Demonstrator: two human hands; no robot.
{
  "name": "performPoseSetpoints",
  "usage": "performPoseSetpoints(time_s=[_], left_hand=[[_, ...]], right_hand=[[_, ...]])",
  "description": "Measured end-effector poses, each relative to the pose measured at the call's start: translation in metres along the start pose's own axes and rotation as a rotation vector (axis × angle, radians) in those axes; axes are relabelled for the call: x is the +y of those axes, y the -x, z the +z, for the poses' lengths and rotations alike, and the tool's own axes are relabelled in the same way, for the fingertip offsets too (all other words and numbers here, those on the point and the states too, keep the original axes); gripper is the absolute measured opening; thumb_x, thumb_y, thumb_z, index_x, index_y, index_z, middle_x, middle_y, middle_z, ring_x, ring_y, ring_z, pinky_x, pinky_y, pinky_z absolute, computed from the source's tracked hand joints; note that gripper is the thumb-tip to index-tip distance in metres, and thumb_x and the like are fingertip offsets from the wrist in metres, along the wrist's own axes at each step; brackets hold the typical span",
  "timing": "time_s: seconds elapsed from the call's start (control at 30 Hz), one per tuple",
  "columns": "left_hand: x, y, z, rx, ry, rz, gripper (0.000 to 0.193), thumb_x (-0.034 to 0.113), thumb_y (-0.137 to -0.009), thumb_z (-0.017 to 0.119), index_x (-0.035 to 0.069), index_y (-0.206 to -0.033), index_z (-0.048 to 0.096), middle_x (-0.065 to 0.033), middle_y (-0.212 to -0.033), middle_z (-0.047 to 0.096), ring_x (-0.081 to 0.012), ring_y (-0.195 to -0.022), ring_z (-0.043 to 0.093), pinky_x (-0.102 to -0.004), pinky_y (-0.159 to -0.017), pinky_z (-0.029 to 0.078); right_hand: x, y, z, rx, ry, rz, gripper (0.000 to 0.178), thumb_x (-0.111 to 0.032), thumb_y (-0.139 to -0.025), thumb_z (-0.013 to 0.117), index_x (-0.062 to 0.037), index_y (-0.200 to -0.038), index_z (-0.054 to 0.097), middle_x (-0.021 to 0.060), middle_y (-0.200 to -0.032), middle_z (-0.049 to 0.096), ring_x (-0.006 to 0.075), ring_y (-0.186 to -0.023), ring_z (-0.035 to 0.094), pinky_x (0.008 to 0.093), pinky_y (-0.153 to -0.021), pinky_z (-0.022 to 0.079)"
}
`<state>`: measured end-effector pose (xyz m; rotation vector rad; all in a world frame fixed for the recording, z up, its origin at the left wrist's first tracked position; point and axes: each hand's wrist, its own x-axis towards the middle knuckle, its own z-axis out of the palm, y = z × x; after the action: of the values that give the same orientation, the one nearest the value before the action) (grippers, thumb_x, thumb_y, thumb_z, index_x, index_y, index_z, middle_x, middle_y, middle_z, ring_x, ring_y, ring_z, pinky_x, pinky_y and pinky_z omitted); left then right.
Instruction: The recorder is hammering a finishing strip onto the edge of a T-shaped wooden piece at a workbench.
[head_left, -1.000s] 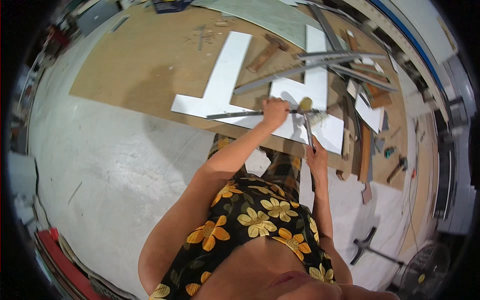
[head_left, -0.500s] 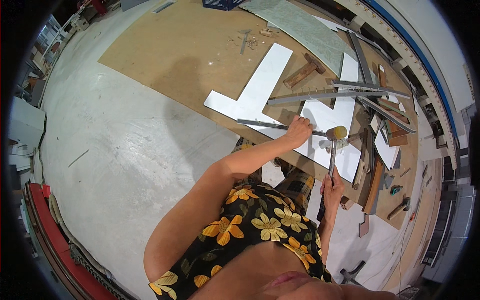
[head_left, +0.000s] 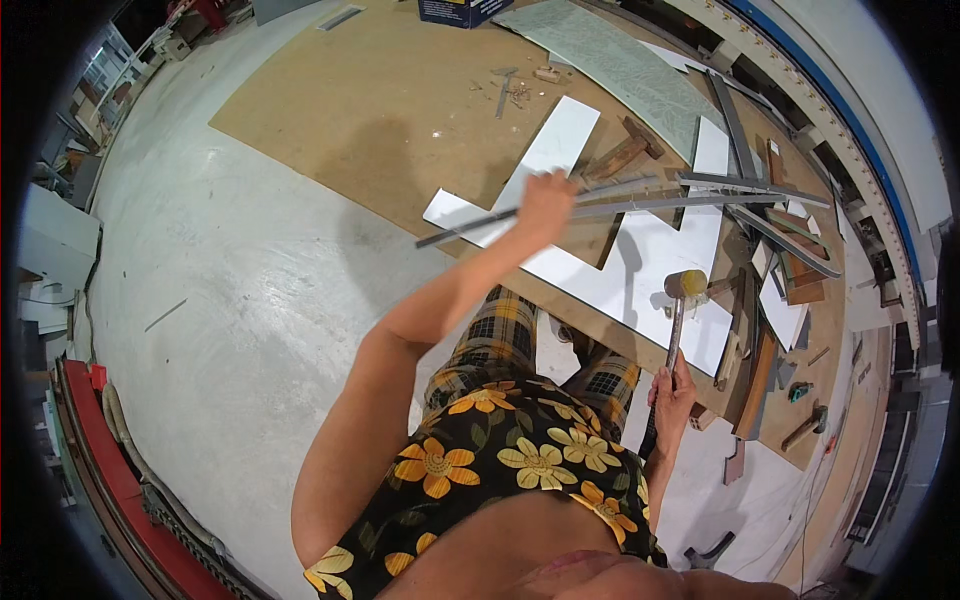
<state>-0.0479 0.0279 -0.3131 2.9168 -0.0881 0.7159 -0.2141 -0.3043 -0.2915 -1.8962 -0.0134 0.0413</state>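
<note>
My left hand (head_left: 546, 208) is closed around a long, thin dark grey strip (head_left: 463, 231), raised at a slant above the table. Under it lies a white flat panel (head_left: 625, 285) cut with several arms and notches. My right hand (head_left: 673, 392) grips the handle of a mallet (head_left: 686, 283) with a pale yellowish head, held over the panel's right part. Another grey strip (head_left: 680, 203) rests across the panel. Beyond the panel is a hammer with a thick wooden handle (head_left: 617, 158).
The brown board tabletop (head_left: 330, 130) carries a pale green patterned sheet (head_left: 620, 70) at the back. At the right are crossed grey strips (head_left: 740, 130), wood offcuts (head_left: 758, 380) and a second hammer (head_left: 803, 428). A small metal tool (head_left: 503, 90) lies among crumbs.
My left hand has lifted the grey strip off the panel's near edge and carried it left and away from me. The mallet stays in my right hand, nearly in place.
</note>
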Motion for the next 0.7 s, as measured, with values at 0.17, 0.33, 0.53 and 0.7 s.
performPoseSetpoints(time_s=[0.17, 0.33, 0.53, 0.7], left_hand=[[-0.145, 0.010, 0.012, 0.106, -0.207, -0.241, 0.020, 0.010, -0.080, 0.056, 0.012, -0.096, 0.069, -0.0103, -0.100, 0.060, -0.0273, -0.094, 0.061, -0.0455, -0.079, 0.043], [-0.231, 0.038, 0.011, 0.014, -0.202, -0.402, 0.021, 0.012, -0.083, 0.054, 0.011, -0.097, 0.069, -0.0103, -0.103, 0.062, -0.0293, -0.097, 0.063, -0.0485, -0.086, 0.044], [-0.259, 0.036, 0.030, -0.113, -0.293, -0.461, 0.023, 0.013, -0.086, 0.052, 0.012, -0.100, 0.070, -0.0099, -0.105, 0.063, -0.0284, -0.100, 0.063, -0.0484, -0.089, 0.044], [-0.269, 0.031, 0.047, -0.186, -0.359, -0.463, 0.025, 0.015, -0.088, 0.051, 0.013, -0.105, 0.068, -0.0095, -0.108, 0.063, -0.0277, -0.102, 0.062, -0.0487, -0.091, 0.043]], right_hand=[[0.004, 0.005, 0.005, -0.036, 0.027, 0.047, 0.046, -0.010, -0.097, 0.052, -0.0025, -0.142, 0.045, -0.0028, -0.066, 0.045, 0.0044, -0.052, 0.042, 0.0213, -0.045, 0.037], [0.016, 0.010, 0.011, -0.059, 0.030, 0.071, 0.045, -0.010, -0.097, 0.052, -0.0016, -0.141, 0.045, -0.0022, -0.066, 0.047, 0.0050, -0.051, 0.043, 0.0216, -0.045, 0.037], [0.016, 0.015, 0.015, -0.059, 0.017, 0.079, 0.045, -0.009, -0.097, 0.051, -0.0026, -0.141, 0.045, -0.0025, -0.064, 0.046, 0.0048, -0.051, 0.043, 0.0220, -0.046, 0.039], [-0.009, 0.015, 0.018, -0.051, 0.036, 0.121, 0.047, -0.007, -0.095, 0.051, -0.0047, -0.142, 0.046, -0.0032, -0.065, 0.046, 0.0047, -0.052, 0.044, 0.0220, -0.047, 0.040]])
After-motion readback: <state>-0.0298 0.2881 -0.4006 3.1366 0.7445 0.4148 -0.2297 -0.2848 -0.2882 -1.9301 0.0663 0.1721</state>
